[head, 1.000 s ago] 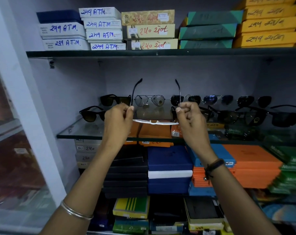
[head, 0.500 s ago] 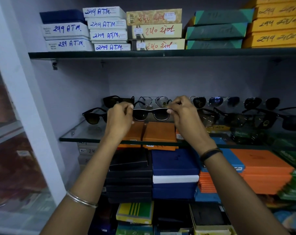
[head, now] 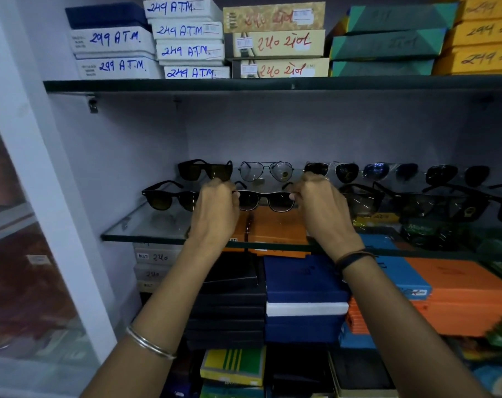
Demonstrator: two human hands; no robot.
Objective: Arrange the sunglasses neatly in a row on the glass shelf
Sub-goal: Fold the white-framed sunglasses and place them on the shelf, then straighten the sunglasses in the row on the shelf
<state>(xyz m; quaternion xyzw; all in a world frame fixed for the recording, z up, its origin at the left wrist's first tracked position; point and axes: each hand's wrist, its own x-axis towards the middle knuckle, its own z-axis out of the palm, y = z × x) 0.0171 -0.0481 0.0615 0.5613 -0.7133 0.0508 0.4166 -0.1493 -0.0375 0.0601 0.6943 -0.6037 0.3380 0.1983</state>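
Observation:
A pair of dark sunglasses [head: 263, 200] sits in the front row over the glass shelf [head: 146, 231], lenses facing me. My left hand [head: 215, 209] pinches its left end and my right hand [head: 323, 212] pinches its right end. To the left stands a black pair [head: 169, 196]. Behind run a black pair [head: 205, 170], a clear-lens aviator pair [head: 267, 171], a dark aviator pair [head: 334, 170] and several more to the right. More dark pairs [head: 416, 201] fill the front row on the right.
The shelf above [head: 272, 83] carries stacks of labelled boxes [head: 186, 38]. Below the glass shelf lie stacked blue [head: 304, 282], black and orange [head: 459, 294] boxes. A white frame post [head: 34, 173] and a glass door stand at the left.
The held sunglasses have gone from arms-up, lenses-down above the shelf to lenses facing me, and have come down into the front row. Both hands moved forward and down with them.

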